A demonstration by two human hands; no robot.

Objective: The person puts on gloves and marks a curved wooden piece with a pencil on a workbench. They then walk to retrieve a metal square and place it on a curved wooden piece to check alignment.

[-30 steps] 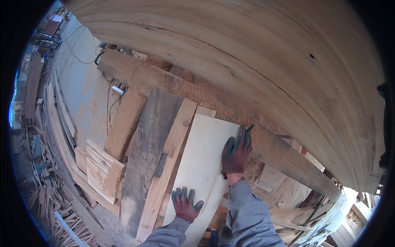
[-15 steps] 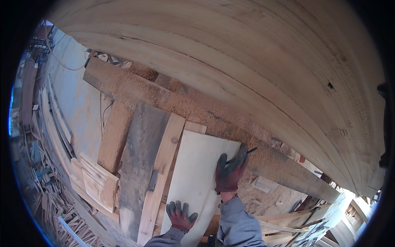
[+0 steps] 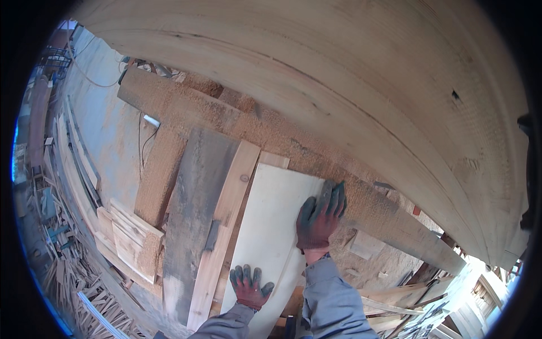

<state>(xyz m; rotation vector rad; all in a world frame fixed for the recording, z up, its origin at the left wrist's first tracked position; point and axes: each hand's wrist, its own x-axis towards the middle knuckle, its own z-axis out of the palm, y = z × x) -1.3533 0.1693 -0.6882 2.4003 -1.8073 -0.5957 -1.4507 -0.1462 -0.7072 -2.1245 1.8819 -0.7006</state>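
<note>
A long pale board (image 3: 276,195) lies lengthwise in front of me, its far end resting by a sawdust-covered beam. My left hand (image 3: 251,288), in a red glove with dark fingertips, lies flat on its near part with fingers spread. My right hand (image 3: 320,221), gloved alike, reaches over the board's far right edge. Its fingers are stretched out and its thumb stands apart; I see no pencil in it. A small dark strip (image 3: 384,185) lies beyond its fingertips; its kind I cannot make out.
A wide plank (image 3: 293,73) crosses close above the far side. Left of the board lie a narrow knotty plank (image 3: 240,181) and a dark stained plank (image 3: 203,164). The beam (image 3: 186,104) carries sawdust. Scrap wood (image 3: 96,299) is heaped at lower left. A white object (image 3: 151,120) shows near a cable.
The dark pencil-like stick in my right hand no longer shows, and those fingers have straightened forward. A white object has appeared near the cable. My left hand stays flat on the board.
</note>
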